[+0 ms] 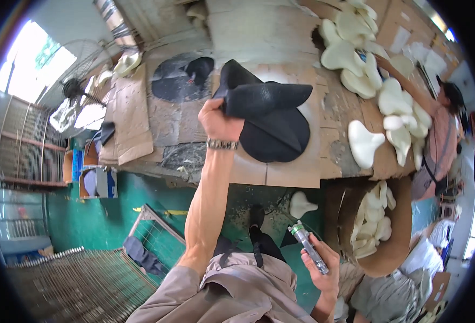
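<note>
My left hand (219,119) is closed round the edge of a black, curved saddle-shaped cover (272,99), raised over the cardboard-covered bench. Under it shows another black saddle-shaped piece (280,135) with a rounded edge and a crease down its middle; whether the two are joined I cannot tell. My right hand (322,262), low in front of my body, grips a slim silver spray gun (308,247) that points up and left. Beyond my left hand a black stained patch (170,81) marks the bench, with a small black piece (199,69) on it.
Cream foam saddle pads (364,142) are heaped along the bench's right side. More fill a large cardboard drum (399,253) by its front edge, and one pad (301,204) lies on the green floor. A person (439,134) reaches in at right. Wire racks (81,290) and a fan (73,89) stand left.
</note>
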The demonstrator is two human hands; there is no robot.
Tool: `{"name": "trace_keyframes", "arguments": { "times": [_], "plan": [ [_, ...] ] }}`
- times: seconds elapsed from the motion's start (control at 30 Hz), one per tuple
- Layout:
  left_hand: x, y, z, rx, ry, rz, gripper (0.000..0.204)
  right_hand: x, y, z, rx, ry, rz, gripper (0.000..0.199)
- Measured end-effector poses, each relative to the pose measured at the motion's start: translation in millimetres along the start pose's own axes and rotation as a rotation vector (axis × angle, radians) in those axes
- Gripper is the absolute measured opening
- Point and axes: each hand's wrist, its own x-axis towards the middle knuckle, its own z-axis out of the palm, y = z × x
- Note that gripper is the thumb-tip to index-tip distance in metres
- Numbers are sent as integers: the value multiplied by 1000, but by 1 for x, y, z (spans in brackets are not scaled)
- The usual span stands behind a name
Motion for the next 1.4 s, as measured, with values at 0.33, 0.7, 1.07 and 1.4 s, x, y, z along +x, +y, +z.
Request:
{"name": "trace_keyframes", "arguments": {
  "times": [0.33,0.7,1.07,1.4],
  "plan": [
    [-313,166,-109,-211,367,442,36,37,-50,113,-239,-477,-155,49],
    [-664,222,-280,-635,982,1079,8,-30,-120,339,-622,-996,-345,43],
    [-925,325,-528,-806,1366,1595,5,-152,-136,614,-1035,-1331,-205,46],
    [-1099,423,-758,-770,1255,1849,29,-208,-62,793,-1274,-1356,-209,45]
  ]
}}
